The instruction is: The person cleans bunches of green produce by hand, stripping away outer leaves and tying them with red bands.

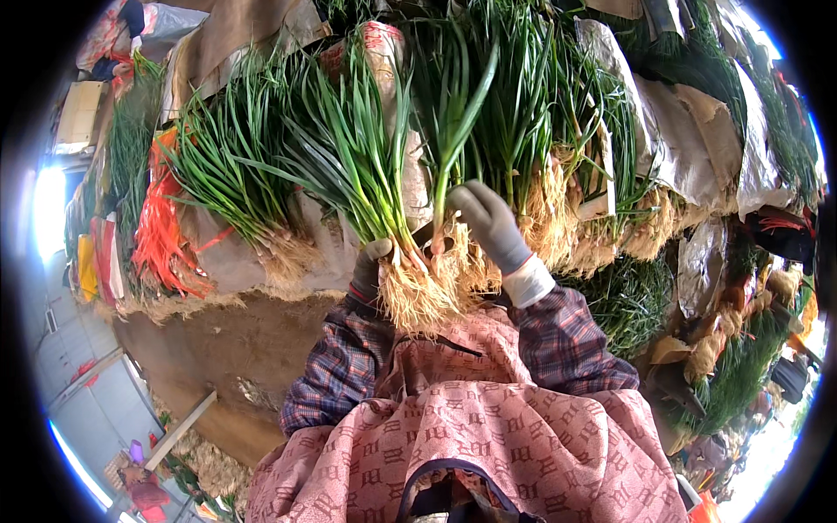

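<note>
My left hand (370,265), in a grey glove, is closed round the lower stems of a bunch of green onions (370,166). Their pale, stringy roots hang toward me and their leaves fan out away from me. A thicker green onion (448,139) stands just right of the bunch, its stem against the curled fingers of my gloved right hand (491,225). The fingertips of that hand are partly hidden, but the stem appears pinched in them. More green onions (514,105) lie beyond my right hand, roots toward me.
A separate pile of green onions (240,148) lies to the left on a cloth-covered table (318,261). Red plastic strings (166,222) hang over the table's left edge. Brown and silvery sacking (689,131) covers part of the right side. Loose greens (635,301) lie below the table edge at right.
</note>
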Available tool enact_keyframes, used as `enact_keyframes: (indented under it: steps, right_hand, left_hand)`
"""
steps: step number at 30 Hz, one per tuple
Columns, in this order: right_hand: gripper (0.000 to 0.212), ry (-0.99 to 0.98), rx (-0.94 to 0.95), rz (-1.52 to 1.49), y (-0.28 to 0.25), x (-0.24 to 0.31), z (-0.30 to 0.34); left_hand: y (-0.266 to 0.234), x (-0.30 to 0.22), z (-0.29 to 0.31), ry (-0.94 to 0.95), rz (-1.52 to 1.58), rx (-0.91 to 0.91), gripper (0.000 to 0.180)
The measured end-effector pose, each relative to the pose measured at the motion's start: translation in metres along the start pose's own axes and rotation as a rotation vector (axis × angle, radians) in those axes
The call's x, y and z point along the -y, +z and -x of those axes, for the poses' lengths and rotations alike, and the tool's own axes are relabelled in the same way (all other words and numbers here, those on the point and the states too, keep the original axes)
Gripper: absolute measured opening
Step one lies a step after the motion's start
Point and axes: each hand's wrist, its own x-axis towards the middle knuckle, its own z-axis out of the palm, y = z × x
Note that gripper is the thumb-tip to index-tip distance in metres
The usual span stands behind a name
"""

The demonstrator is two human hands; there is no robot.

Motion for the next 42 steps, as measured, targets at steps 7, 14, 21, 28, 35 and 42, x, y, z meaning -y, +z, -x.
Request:
enact_keyframes:
  steps: [7,14,21,28,35,42]
  right_hand:
    - [0.046,0.226,0.372,-0.369,-0.004,0.02,-0.012]
    - [0.038,-0.308,0.234,0.777,0.016,0.012,-0.033]
    - [0.055,0.123,0.006,0.542,0.005,-0.005,-0.074]
    - [0.032,0.272,0.106,-0.091,0.017,0.045,-0.061]
    - [0.038,0.243,0.321,-0.209,0.039,0.039,-0.056]
    - [0.04,-0.062,0.126,0.388,0.063,0.005,-0.064]
  left_hand:
    - [-0.027,-0.01,-0.005,-0.059,0.001,0.176,0.06]
    - [-0.034,-0.006,-0.011,-0.041,-0.231,0.154,0.054]
    - [-0.058,-0.002,-0.005,-0.071,-0.317,0.132,0.037]
    - [-0.056,-0.005,0.0,-0.04,-0.422,0.081,0.042]
    - [-0.046,0.021,-0.001,0.048,-0.346,-0.123,0.043]
    - [-0.01,0.014,0.0,-0.044,-0.441,-0.269,0.034]
